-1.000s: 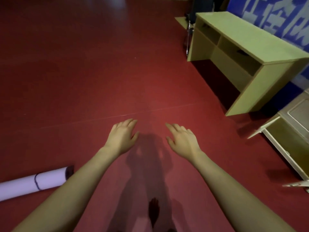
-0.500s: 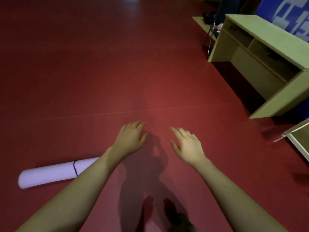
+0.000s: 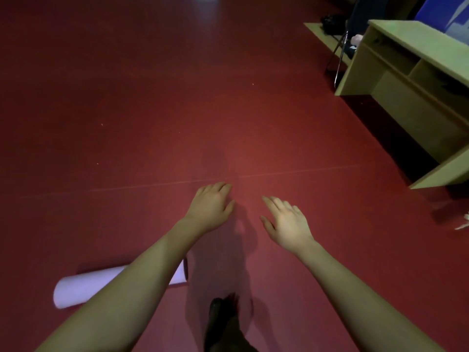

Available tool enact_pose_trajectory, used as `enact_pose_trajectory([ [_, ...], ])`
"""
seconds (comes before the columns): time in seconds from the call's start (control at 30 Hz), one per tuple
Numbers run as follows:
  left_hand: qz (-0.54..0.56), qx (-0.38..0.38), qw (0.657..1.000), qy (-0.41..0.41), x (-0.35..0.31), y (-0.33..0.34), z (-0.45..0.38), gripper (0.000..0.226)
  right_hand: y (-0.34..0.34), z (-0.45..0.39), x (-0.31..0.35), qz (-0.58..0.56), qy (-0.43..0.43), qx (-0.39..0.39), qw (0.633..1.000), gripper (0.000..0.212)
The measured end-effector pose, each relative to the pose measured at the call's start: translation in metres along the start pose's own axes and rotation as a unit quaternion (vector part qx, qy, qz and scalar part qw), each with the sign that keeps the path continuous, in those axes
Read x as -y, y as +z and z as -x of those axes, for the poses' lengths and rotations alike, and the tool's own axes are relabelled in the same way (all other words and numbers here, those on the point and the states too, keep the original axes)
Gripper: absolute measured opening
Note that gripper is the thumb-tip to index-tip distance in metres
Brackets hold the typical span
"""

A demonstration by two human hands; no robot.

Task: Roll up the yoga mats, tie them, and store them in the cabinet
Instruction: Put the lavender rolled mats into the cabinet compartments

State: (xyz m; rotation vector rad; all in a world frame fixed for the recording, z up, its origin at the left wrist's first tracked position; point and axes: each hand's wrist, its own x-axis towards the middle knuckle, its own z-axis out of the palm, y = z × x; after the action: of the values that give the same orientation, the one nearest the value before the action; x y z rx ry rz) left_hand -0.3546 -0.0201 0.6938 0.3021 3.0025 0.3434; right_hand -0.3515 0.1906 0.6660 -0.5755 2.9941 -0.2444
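Both my left hand [image 3: 210,207] and right hand [image 3: 289,224] hang empty, fingers spread — I should crouch low and grip the rolled pale-lilac yoga mat [image 3: 76,288] near its middle.

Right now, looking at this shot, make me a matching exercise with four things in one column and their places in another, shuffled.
Things:
1. mat
2. desk
3. left hand
4. right hand

Places:
A. upper right, by the wall
B. empty, open, right of centre
C. rolled, on the floor, lower left
D. empty, open, just left of centre

Pairs: 1-C, 2-A, 3-D, 4-B
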Motion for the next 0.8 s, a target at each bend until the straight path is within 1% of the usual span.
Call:
enact_pose_trajectory([
  [0.07, -0.013, 0.017, 1.0, 0.002, 0.026, -0.012, -0.017, 0.062, 0.001, -0.03, 0.015, -0.007, 0.007, 0.002, 1.0, 0.055],
  [0.17, -0.041, 0.018, 0.999, 0.011, 0.067, -0.029, -0.037, 0.063, 0.001, -0.072, 0.038, -0.009, 0.003, 0.008, 1.0, 0.057],
  [0.3, -0.027, 0.021, 0.999, 0.005, 0.119, -0.044, -0.053, 0.069, 0.003, -0.112, 0.075, -0.027, 0.004, 0.017, 0.999, 0.056],
  [0.4, -0.014, 0.019, 1.0, 0.01, 0.153, -0.045, -0.061, 0.059, 0.009, -0.136, 0.1, -0.003, -0.007, 0.008, 1.0, 0.057],
  [0.43, -0.004, 0.019, 1.0, 0.012, 0.167, -0.047, -0.063, 0.059, 0.01, -0.145, 0.112, 0.008, -0.004, 0.01, 1.0, 0.056],
  [0.53, 0.005, 0.028, 0.999, 0.038, 0.211, -0.049, -0.066, 0.07, 0.016, -0.166, 0.149, 0.019, 0.031, 0.005, 0.999, 0.059],
  [0.67, -0.001, 0.046, 0.994, 0.098, 0.275, -0.045, -0.064, 0.066, 0.033, -0.174, 0.21, 0.035, 0.087, 0.007, 0.996, 0.06],
  [0.77, 0.013, 0.055, 0.987, 0.151, 0.321, -0.043, -0.051, 0.086, 0.048, -0.169, 0.261, 0.017, 0.156, -0.002, 0.988, 0.061],
  [0.8, 0.015, 0.059, 0.984, 0.166, 0.335, -0.042, -0.045, 0.089, 0.054, -0.167, 0.276, 0.01, 0.17, 0.0, 0.985, 0.06],
])
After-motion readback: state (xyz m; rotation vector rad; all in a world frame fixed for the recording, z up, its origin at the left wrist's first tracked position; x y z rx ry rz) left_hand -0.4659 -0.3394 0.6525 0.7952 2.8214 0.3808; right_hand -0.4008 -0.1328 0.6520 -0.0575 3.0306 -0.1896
